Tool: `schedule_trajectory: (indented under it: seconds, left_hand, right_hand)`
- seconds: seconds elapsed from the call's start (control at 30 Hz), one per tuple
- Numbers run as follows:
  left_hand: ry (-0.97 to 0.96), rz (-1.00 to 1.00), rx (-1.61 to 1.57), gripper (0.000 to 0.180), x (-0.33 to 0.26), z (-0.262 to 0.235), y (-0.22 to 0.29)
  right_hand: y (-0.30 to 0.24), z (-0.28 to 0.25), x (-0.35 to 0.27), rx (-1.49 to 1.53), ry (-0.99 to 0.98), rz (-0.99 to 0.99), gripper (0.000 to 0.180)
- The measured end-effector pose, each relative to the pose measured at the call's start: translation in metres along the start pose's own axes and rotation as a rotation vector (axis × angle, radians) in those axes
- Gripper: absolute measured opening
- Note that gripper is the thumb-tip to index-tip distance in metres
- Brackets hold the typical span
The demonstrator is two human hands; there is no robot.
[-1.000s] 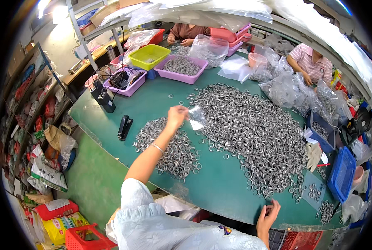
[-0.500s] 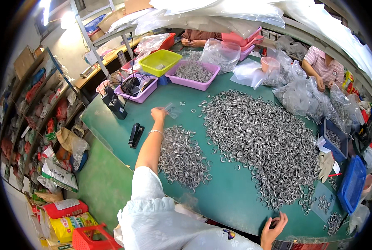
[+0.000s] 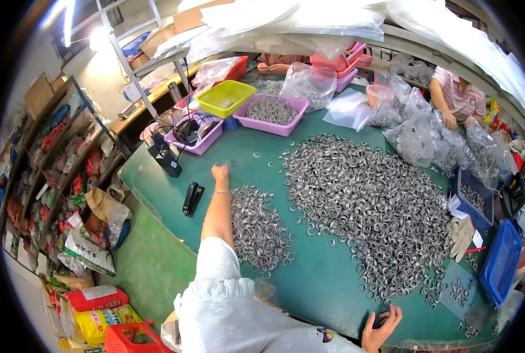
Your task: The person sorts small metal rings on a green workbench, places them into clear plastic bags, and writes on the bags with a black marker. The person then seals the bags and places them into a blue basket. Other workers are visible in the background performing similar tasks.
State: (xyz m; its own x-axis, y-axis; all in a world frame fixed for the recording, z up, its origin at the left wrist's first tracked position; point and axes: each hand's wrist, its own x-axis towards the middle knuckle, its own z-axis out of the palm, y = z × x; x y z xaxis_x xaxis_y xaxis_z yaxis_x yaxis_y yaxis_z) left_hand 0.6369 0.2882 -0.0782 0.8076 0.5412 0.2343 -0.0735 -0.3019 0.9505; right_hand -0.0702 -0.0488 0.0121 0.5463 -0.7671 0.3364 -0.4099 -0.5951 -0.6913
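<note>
Left hand (image 3: 219, 172) reached past small ring pile (image 3: 259, 228)

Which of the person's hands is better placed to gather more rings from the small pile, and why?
Probably the left hand: it is stretched out over the green table just past the small pile of metal rings. The right hand rests at the near table edge, farther from that pile.

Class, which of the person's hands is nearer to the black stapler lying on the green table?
Left. The left hand reaches just beyond the black stapler; the right hand rests at the table's near edge, far across.
</note>
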Motion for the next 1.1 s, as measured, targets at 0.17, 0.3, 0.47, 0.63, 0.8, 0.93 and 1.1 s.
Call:
schedule_trajectory:
  seconds: [0.17, 0.3, 0.47, 0.63, 0.8, 0.93, 1.1]
  left_hand:
    - [-0.290, -0.157, -0.158, 0.045, -0.106, 0.052, 0.074]
    - [-0.250, -0.081, -0.377, 0.051, -0.125, -0.002, 0.112]
    - [-0.977, -0.359, -0.648, 0.048, -0.343, -0.069, 0.218]
    - [-1.681, -0.175, -0.330, 0.045, -0.494, -0.160, 0.247]
    - [-1.734, -0.225, -0.308, 0.044, -0.560, -0.173, 0.219]
    - [-1.514, 0.068, -0.204, 0.045, -0.578, -0.179, 0.209]
    - [-1.347, 0.709, 0.138, 0.052, -0.598, -0.175, 0.204]
  right_hand:
    - [0.023, -0.005, -0.006, 0.029, 0.085, 0.019, 0.042]
    - [0.042, -0.020, -0.007, 0.217, 0.046, 0.034, 0.018]
    - [0.043, -0.045, 0.051, 0.004, -0.040, -0.074, 0.027]
    - [0.029, 0.003, 0.116, -0.198, -0.167, -0.263, 0.061]
    - [0.020, 0.035, 0.099, -0.363, -0.305, -0.392, 0.068]
    - [0.025, 0.018, 0.077, -0.266, -0.423, -0.471, 0.044]
    - [0.042, 0.003, 0.057, -0.180, -0.377, -0.568, 0.030]
